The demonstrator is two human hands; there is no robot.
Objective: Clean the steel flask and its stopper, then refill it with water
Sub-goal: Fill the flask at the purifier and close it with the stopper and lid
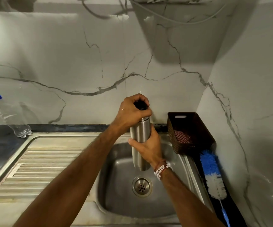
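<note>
A tall steel flask stands upright in the air above the sink basin. My right hand wraps around its middle from the right side. My left hand is closed over the black stopper at the flask's mouth, and only a small part of the stopper shows between the fingers. The flask's lower end hangs just above the drain.
A ribbed steel draining board lies left of the basin. A clear plastic bottle with a blue cap leans on the wall at the far left. A brown basket holding a checked cloth and a blue-and-white bottle brush sit at the right.
</note>
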